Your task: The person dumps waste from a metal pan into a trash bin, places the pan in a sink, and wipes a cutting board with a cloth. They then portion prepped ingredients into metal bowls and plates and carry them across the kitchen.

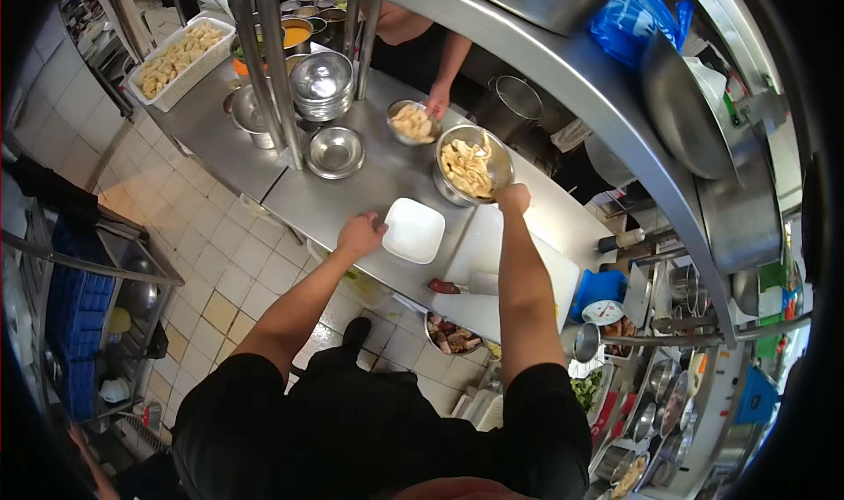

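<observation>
My right hand point(512, 199) grips the near right rim of a steel bowl point(448, 186), which is tilted and holds pale yellow pieces point(468, 166) of food. At the left edge of a white square dish point(413, 230) my left hand point(360, 236) is closed, its fingers on the rim. The dish has nothing in it. Just left of the steel bowl, another person's hand point(437, 101) holds a smaller metal bowl point(410, 139) with similar pale pieces.
A white cutting board point(536, 267) with a cleaver point(479, 284) lies at my right. Stacked steel bowls point(323, 82) and a white basket point(189, 69) of pale food stand at the left. A steel shelf point(563, 56) with its posts crosses above the counter.
</observation>
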A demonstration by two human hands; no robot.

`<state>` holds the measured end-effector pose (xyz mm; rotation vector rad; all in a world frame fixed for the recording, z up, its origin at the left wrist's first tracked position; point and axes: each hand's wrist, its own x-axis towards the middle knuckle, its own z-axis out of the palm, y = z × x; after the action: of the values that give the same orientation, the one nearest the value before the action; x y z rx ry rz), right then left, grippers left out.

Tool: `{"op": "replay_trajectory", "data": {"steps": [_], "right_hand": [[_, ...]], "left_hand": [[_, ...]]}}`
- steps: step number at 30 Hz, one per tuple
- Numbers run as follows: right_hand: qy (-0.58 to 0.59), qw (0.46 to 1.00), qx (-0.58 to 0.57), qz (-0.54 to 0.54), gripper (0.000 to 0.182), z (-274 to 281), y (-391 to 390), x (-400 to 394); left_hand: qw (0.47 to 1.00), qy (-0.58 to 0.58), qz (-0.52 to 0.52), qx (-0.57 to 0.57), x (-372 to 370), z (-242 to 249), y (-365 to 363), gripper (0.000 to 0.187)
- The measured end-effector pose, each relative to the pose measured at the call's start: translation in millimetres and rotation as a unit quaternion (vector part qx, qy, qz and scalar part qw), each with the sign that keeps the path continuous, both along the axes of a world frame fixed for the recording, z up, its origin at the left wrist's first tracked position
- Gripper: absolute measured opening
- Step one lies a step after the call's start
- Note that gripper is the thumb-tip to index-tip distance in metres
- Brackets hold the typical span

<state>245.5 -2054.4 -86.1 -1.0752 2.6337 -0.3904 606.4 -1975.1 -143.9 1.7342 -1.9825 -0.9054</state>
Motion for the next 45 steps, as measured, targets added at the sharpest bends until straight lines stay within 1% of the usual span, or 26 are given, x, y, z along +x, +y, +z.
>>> {"op": "replay_trajectory", "data": {"steps": [2,5,6,7,8,9,11,13,14,17,19,20,21,23,24,25,26,27,28,29,32,33,35,38,42,45], "right_hand": [[-0.070,0.997,0.011,-0.035,0.023,13.5,-7.8,-1.7],[-0.102,0.992,-0.065,-0.020,0.010,-19.1,-36.8,-40.6],[-0.196,0.972,-0.126,-0.025,0.010,-9.7,-32.7,-34.6],[-0.286,0.940,-0.185,-0.030,0.012,13.7,-23.8,-23.0],[-0.372,0.895,-0.242,-0.034,0.016,36.7,-14.7,-14.0],[-0.425,0.875,-0.230,0.007,0.025,48.3,-7.1,-12.9],[-0.427,0.873,-0.232,0.041,0.026,61.5,7.5,-6.3],[-0.470,0.850,-0.228,0.068,0.031,54.5,21.5,-0.5],[-0.499,0.833,-0.226,0.077,0.032,53.0,29.8,8.1],[-0.579,0.783,-0.208,0.096,0.034,38.6,53.7,45.1],[-0.598,0.766,-0.205,0.116,0.031,28.6,65.1,63.0],[-0.587,0.775,-0.217,0.090,0.028,23.9,72.1,69.7],[-0.575,0.782,-0.230,0.063,0.026,18.8,79.5,75.4],[-0.554,0.783,-0.281,0.019,0.026,2.7,96.5,80.3],[-0.426,0.827,-0.360,0.072,0.030,-12.1,103.9,86.8],[-0.286,0.848,-0.429,0.123,0.035,-25.9,111.7,97.7],[-0.137,0.845,-0.488,0.171,0.039,-37.5,118.1,103.9],[-0.145,0.838,-0.456,0.261,0.060,-39.7,125.9,106.2],[-0.119,0.831,-0.456,0.297,0.069,-33.5,128.0,116.7],[-0.092,0.822,-0.454,0.332,0.077,-27.6,130.8,128.2],[-0.059,0.820,-0.416,0.388,0.094,-20.4,125.8,149.5],[-0.040,0.836,-0.377,0.397,0.097,-19.0,123.6,152.6],[-0.003,0.861,-0.297,0.412,0.101,-16.9,120.9,157.1],[0.026,0.858,-0.320,0.401,0.091,-13.2,116.3,156.3],[0.066,0.871,-0.288,0.393,0.073,-26.3,103.3,163.4],[0.048,0.880,-0.230,0.412,0.064,-46.1,105.6,161.4]], "left_hand": [[0.999,0.018,-0.029,0.039,10.5,16.1,1.2,0.040],[0.996,0.073,-0.006,0.047,18.6,11.8,-13.0,0.041],[0.989,0.133,-0.004,0.063,19.1,-9.4,-26.9,0.042],[0.978,0.193,-0.001,0.079,15.6,-43.2,-47.9,0.043],[0.963,0.253,0.004,0.094,12.7,-59.5,-63.5,0.044],[0.937,0.318,0.022,0.142,9.2,-34.4,-65.7,0.040],[0.865,0.441,0.063,0.232,-8.2,59.1,-56.9,0.031],[0.871,0.430,0.066,0.228,-25.1,91.7,-60.1,0.032],[0.874,0.423,0.070,0.227,-29.1,98.9,-62.5,0.033],[0.844,0.433,-0.014,0.317,-17.4,99.3,-72.9,0.037],[0.843,0.424,0.007,0.332,-1.2,92.6,-71.2,0.038],[0.843,0.418,0.017,0.338,7.0,89.1,-68.9,0.039],[0.843,0.422,0.010,0.334,12.2,88.6,-65.1,0.046],[0.888,0.370,0.027,0.271,5.7,88.0,-51.7,0.053],[0.908,0.342,0.035,0.238,3.4,87.8,-47.2,0.056],[0.920,0.335,-0.003,0.203,0.6,78.9,-46.2,0.065],[0.950,0.286,-0.032,0.122,-1.0,69.9,-44.1,0.064],[0.969,0.235,-0.059,0.040,-6.2,69.4,-35.3,0.063],[0.979,0.180,-0.086,-0.041,-10.4,68.1,-29.1,0.062],[0.971,0.196,-0.118,-0.073,-13.3,64.1,-27.9,0.059],[0.973,0.136,-0.115,-0.147,-20.1,63.7,-22.6,0.059],[0.970,0.118,-0.123,-0.175,-20.9,66.5,-22.0,0.061],[0.972,0.099,-0.129,-0.169,-22.0,71.8,-17.8,0.062],[0.978,0.042,-0.134,-0.157,-31.4,96.7,-5.9,0.063],[0.984,-0.012,-0.117,-0.135,-40.5,104.1,2.5,0.068],[0.950,-0.012,-0.188,-0.247,-40.3,107.0,-5.6,0.070]]}}
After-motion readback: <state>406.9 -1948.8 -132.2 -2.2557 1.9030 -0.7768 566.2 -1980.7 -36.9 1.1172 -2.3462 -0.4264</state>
